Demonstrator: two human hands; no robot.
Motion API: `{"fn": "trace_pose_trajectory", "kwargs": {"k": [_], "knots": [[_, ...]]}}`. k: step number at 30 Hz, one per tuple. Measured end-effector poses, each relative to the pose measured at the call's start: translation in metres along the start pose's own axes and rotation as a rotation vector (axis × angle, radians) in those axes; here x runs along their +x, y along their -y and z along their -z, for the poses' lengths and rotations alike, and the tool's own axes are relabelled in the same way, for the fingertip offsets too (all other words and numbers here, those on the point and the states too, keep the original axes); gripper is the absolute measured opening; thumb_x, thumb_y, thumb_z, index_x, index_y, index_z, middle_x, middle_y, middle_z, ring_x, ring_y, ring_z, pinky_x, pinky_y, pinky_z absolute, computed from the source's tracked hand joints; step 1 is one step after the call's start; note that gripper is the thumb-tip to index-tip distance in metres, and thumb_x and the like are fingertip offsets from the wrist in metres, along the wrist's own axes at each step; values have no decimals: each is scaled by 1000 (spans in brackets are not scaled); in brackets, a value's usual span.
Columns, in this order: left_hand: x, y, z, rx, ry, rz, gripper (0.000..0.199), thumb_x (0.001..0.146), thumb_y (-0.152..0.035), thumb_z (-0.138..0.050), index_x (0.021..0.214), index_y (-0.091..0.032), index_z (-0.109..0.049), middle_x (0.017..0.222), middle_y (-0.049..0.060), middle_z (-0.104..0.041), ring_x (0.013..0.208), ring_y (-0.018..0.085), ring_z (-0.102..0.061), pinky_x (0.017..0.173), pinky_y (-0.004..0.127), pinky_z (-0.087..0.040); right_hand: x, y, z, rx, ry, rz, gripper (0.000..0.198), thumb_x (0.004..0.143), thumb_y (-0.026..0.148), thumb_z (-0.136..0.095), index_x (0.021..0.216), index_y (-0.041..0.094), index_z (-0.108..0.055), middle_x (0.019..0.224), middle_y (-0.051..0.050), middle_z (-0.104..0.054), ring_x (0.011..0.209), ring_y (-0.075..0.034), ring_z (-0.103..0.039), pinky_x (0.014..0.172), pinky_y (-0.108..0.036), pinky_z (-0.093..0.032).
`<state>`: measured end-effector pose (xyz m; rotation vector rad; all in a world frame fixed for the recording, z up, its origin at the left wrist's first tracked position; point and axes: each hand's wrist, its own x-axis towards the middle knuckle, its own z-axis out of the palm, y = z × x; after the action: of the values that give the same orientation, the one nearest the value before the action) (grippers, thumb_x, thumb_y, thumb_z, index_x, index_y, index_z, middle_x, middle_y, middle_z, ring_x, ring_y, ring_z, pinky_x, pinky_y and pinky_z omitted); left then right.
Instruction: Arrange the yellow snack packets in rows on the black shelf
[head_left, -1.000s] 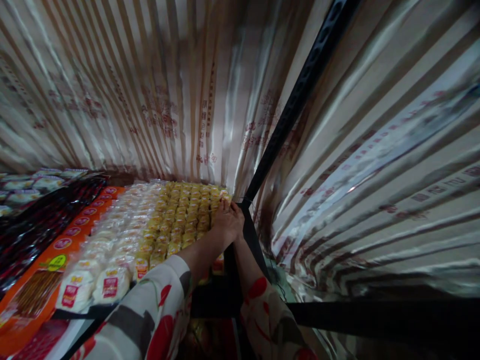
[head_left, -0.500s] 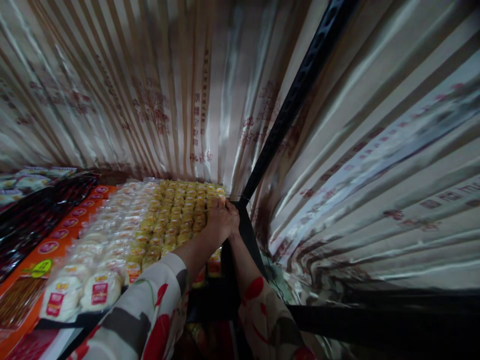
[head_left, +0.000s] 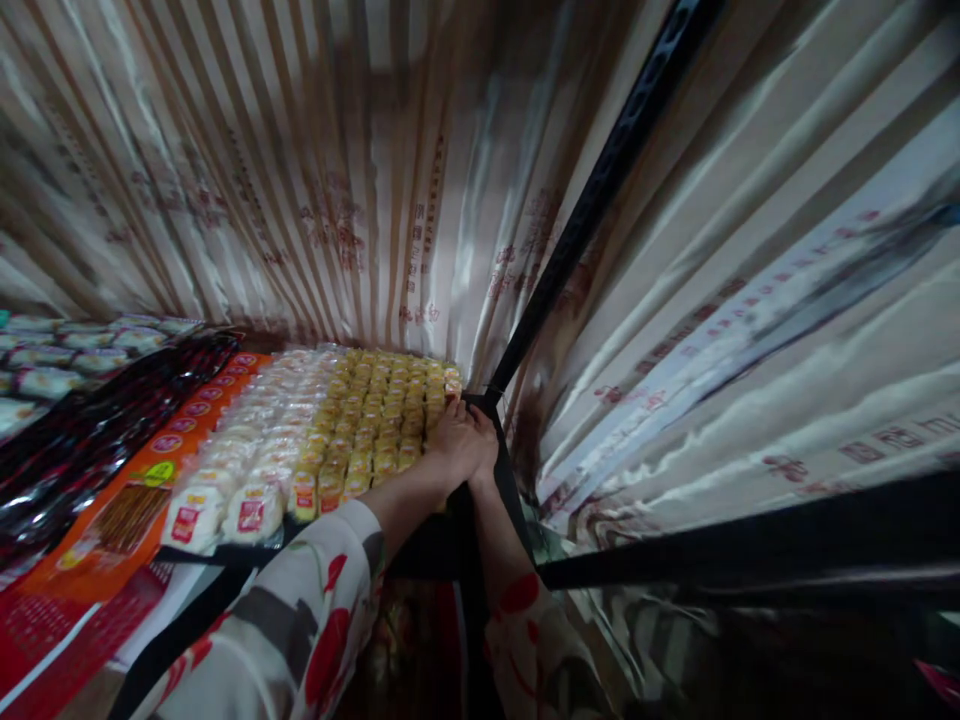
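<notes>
Only our view has shifted; our left hand [head_left: 452, 446] and right hand [head_left: 486, 440] meet beside yellow-wrapped packets [head_left: 367, 410], rowed tight seemingly for mutual support, finger grip we can't tell.

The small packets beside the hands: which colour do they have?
The small packets are mostly yellow; they show best in the head view.
</notes>
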<state>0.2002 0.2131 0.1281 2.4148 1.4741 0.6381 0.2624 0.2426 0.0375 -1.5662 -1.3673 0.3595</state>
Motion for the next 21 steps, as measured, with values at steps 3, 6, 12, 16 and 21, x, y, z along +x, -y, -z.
{"fn": "trace_pose_trajectory", "kwargs": {"k": [3, 6, 12, 16, 21], "knots": [[-29, -11, 24, 141, 129, -28, 44, 79, -4, -38, 120, -12, -53, 116, 15, -61, 116, 27, -50, 101, 46, -36, -24, 3, 19, -1, 34, -33, 34, 82, 18, -37, 109, 14, -57, 112, -11, -62, 105, -18, -55, 94, -35, -42], [-58, -24, 38, 176, 217, -102, 38, 81, -6, -40, 116, -4, -53, 122, 19, -56, 117, 26, -48, 102, 41, -35, -51, 5, 40, -32, 96, -59, 31, 80, 17, -39, 104, 13, -58, 111, -13, -61, 107, -21, -53, 95, -37, -40], [-119, -37, 44, 122, 329, -108, 41, 82, -14, -41, 121, -2, -48, 119, 20, -56, 105, 28, -56, 87, 40, -46, -110, 26, 76, 88, 134, -101, 34, 77, 16, -37, 103, 12, -59, 107, -13, -61, 99, -19, -56, 95, -36, -41], [-165, -27, 43, -37, 312, -146, 43, 79, -18, -46, 121, -11, -48, 122, 14, -55, 106, 23, -56, 91, 35, -46, -150, 41, 95, 23, 212, -33, 34, 73, 15, -44, 102, 14, -62, 105, -12, -63, 97, -22, -56, 93, -38, -43], [-224, -6, 25, -328, 274, -92, 33, 77, -17, -46, 108, -21, -59, 115, 5, -60, 106, 17, -55, 95, 27, -42, -209, 44, 106, -25, 394, 58, 35, 76, 13, -41, 103, 18, -63, 102, -9, -65, 96, -20, -59, 89, -34, -46]]}}
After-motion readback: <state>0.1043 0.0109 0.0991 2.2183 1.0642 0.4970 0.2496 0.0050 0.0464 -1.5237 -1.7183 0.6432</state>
